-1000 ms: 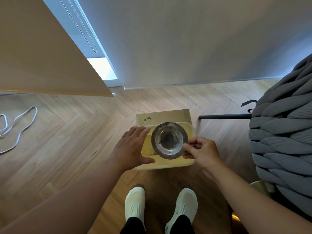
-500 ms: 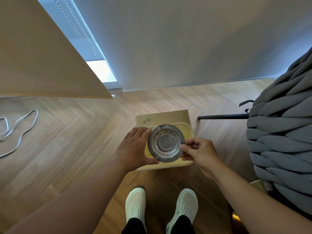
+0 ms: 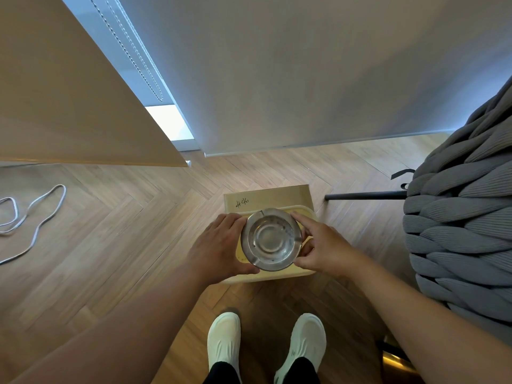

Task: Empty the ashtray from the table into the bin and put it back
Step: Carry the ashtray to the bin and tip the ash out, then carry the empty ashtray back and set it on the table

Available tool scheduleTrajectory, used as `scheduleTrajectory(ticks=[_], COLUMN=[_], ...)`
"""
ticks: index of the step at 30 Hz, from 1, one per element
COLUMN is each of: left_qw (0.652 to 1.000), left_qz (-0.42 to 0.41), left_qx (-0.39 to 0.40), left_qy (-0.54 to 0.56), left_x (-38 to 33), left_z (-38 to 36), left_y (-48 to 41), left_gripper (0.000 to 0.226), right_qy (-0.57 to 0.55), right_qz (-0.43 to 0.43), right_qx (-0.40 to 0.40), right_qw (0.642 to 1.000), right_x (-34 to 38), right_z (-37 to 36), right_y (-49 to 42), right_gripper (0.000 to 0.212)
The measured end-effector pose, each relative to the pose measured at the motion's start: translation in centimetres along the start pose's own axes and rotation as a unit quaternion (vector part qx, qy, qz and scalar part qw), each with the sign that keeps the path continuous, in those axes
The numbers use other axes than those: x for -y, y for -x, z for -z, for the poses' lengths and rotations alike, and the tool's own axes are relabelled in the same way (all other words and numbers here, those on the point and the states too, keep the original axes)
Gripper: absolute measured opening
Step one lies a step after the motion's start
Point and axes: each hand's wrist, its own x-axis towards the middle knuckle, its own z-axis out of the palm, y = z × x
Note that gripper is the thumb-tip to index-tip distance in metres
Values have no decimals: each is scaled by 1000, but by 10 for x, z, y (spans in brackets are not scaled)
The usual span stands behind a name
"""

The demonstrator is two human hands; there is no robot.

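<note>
Ashtray, round, shiny metal (image 3: pixel 271 239), now bowl-up and clean-looking above open yellow plastic bin (image 3: pixel 307 213), dark ash seen a second ago gone. Cupped by left hand (image 3: pixel 219 246), pinched at rim by right hand (image 3: pixel 322 249). Emptying probably done; return to table left.

Ashtray (image 3: pixel 271 239) above the bin (image 3: pixel 303 275), between left hand (image 3: pixel 219 249) and right hand (image 3: pixel 322 249).

Both hands cup the ashtray (image 3: pixel 271 239) from opposite sides.
Left hand (image 3: pixel 221 245) curls fingers against its left rim, thumb underneath the near edge; right hand (image 3: pixel 318 246) pinches its right rim, forearms converging from below.
</note>
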Motion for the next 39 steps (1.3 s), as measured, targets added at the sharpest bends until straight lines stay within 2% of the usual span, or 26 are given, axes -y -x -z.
scheduleTrajectory(ticks=[3,10,24,30,39], left_qw=[1000,998,999,1000,1000], left_qz=[-2,6,21,11,2], left_qx=[-5,10,29,21,12], left_qy=[12,58,14,-3,-13], left_x=[1,2,-1,-15,-43], left_z=[1,-3,-8,14,63], left_y=[0,0,7,8,28], left_gripper=[105,104,106,104,99], right_qy=[59,132,141,146,144], right_qz=[15,39,30,35,45], right_qx=[-9,-49,-45,-57,-54], right_qw=[998,989,989,987,987], right_x=[-1,2,6,20,59], right_z=[-4,-15,-20,-4,18], right_y=[-4,-7,2,13,47], right_gripper=[112,93,95,84,82])
